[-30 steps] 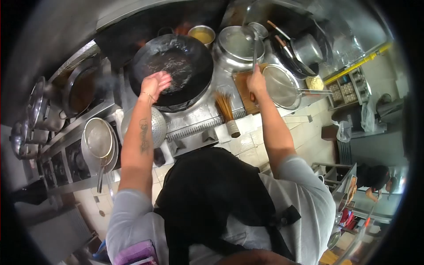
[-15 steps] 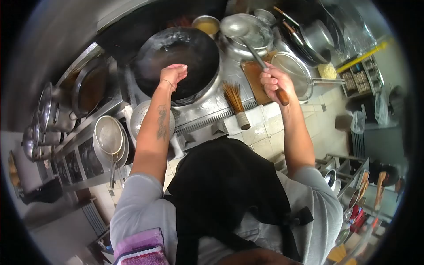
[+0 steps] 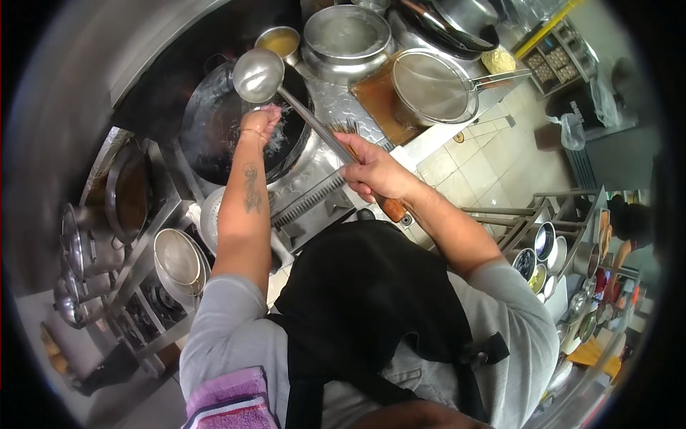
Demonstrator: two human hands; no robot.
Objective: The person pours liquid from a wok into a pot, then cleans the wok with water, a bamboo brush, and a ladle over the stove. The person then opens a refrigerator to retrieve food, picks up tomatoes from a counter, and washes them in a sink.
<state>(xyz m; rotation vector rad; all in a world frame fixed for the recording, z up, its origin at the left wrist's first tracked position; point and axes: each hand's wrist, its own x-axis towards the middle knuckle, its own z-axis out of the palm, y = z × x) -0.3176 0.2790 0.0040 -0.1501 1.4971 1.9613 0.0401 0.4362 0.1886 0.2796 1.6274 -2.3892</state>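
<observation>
Steel shines on the ladle (image 3: 259, 75), which the right hand (image 3: 379, 171) grips near the lower end of its long handle. The thumb lies along the shaft and the fingers wrap round it; the wooden end sticks out below the palm. The ladle slants up and to the picture's left, its bowl over the wok (image 3: 204, 139), close above the left hand (image 3: 263, 123). The left hand is over the wok too, fingers curled in; whether it grips anything, I cannot tell. Water-like liquid with pale ripples shows in the wok.

Beyond the ladle stands a small pot (image 3: 279, 43) of yellow liquid, and beside that a large pot (image 3: 347, 32) with cloudy contents. Right of these, a round strainer (image 3: 436, 86) sits partly over a brown board (image 3: 371, 93). Thin bristles of a brush (image 3: 348, 129) show behind the right hand, which hides most of it. Near the strainer's handle is a yellow lump (image 3: 499, 61).

At the left, a perforated colander (image 3: 209, 218) is partly behind the left forearm. Past it are a sieve (image 3: 177, 256) and a dark pan (image 3: 130, 193) holding brown liquid. Black cloth makes up the apron (image 3: 371, 286); a purple towel (image 3: 229, 400) lies by the left sleeve. Another person (image 3: 632, 218) is at the far right, blurred.
</observation>
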